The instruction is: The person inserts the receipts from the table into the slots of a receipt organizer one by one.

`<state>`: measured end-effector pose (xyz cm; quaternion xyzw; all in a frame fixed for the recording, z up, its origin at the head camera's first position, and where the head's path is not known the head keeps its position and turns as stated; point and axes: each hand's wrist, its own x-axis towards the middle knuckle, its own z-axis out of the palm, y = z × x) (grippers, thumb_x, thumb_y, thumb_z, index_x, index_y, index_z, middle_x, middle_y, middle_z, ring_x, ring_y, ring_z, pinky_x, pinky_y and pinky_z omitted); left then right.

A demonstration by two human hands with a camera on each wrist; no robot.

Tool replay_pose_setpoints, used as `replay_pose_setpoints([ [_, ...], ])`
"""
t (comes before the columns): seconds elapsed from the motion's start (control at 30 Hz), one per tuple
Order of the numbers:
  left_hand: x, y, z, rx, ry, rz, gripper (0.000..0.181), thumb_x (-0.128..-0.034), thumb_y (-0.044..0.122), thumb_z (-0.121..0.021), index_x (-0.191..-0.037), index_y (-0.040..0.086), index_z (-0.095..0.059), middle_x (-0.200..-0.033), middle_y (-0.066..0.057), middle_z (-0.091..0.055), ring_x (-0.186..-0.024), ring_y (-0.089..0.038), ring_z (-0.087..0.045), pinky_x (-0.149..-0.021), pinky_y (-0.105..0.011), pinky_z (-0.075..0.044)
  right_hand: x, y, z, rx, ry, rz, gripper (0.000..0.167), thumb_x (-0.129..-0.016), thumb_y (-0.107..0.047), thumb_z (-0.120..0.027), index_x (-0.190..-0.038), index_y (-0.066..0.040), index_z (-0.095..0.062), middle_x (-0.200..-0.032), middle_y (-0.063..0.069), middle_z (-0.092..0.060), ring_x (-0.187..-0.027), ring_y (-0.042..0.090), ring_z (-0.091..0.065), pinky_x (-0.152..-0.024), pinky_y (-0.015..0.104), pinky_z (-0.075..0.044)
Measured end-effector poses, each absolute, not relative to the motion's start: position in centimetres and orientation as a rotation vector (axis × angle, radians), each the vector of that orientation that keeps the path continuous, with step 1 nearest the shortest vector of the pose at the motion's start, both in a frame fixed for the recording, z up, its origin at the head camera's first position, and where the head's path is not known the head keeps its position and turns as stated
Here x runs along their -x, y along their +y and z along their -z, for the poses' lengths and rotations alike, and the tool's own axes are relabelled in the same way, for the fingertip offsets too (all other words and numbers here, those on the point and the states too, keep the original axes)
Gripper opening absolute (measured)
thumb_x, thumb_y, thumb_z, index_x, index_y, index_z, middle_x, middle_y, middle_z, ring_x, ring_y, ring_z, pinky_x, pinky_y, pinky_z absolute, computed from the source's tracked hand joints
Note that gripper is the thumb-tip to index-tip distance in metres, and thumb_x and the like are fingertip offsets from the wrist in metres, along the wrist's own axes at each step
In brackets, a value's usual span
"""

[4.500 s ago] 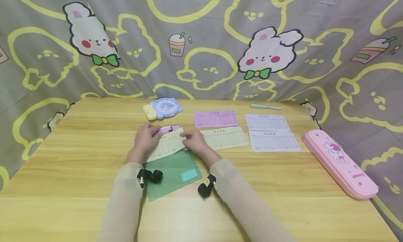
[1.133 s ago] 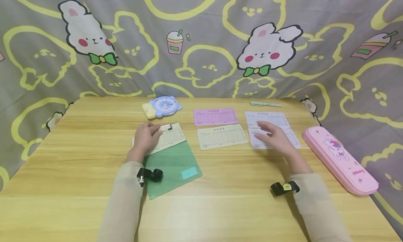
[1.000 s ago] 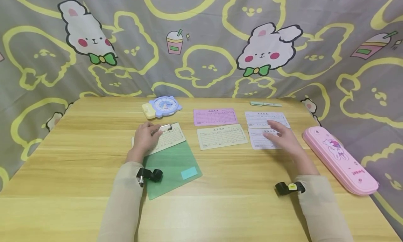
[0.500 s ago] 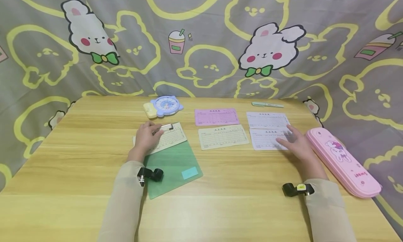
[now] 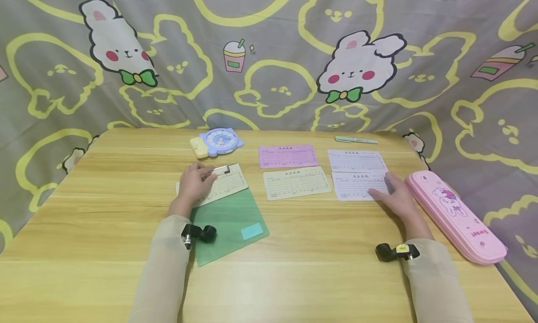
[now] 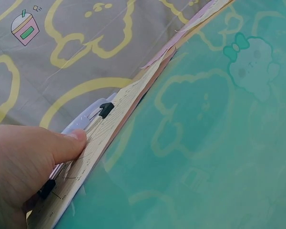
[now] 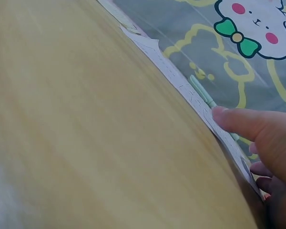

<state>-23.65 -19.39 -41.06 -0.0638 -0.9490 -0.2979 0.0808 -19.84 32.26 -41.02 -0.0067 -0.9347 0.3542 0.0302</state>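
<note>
clipboard [image 5: 227, 220] lies lengthwise, clip end [image 5: 222, 170] pointing away and left

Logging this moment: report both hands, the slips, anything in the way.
Left hand grips clip, yellow slip under it. Right hand at near white slip, contact unclear. Pink case alongside, not blocking.

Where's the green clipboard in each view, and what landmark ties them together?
Head: green clipboard, left of centre, partly under a cream slip.
Left wrist: fills the right side.
Right wrist: not in it.
Shared landmark: patterned curtain; top in head, upper left in left wrist, upper right in right wrist.
</note>
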Motion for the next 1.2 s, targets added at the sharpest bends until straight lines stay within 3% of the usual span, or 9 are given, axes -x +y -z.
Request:
replay_pose_setpoints([
  [0.77, 23.56, -19.49, 41.18, 0.191, -2.840, 0.900, 0.037, -0.0851, 0.024, -0.053, -0.115, 0.003, -0.055, -0.101, -0.013, -0.046, -0.094, -0.031, -0.037, -0.079, -0.044, -0.027, 20.06, 32.24, 41.36, 0.003, -3.073, -0.807, 0.095, -0.079, -0.049, -0.053, -0.130, 0.015, -0.004, -0.131, 0.037, -0.004, -0.118, 0.050, -0.005, -0.092, 0.057, -0.008],
  [1.2, 23.56, -19.43, 41.03, 0.182, -2.846, 0.912, 0.037, -0.0854, 0.024, -0.053, -0.116, 0.003, -0.054, -0.101, -0.013, -0.045, -0.094, -0.031, -0.037, -0.079, -0.044, -0.026, 20.02, 32.36, 41.25, 0.006, -3.055, -0.835, 0.089, -0.080, -0.046, -0.054, -0.128, 0.017, -0.014, -0.131, 0.035, -0.007, -0.118, 0.050, -0.006, -0.091, 0.058, -0.007],
])
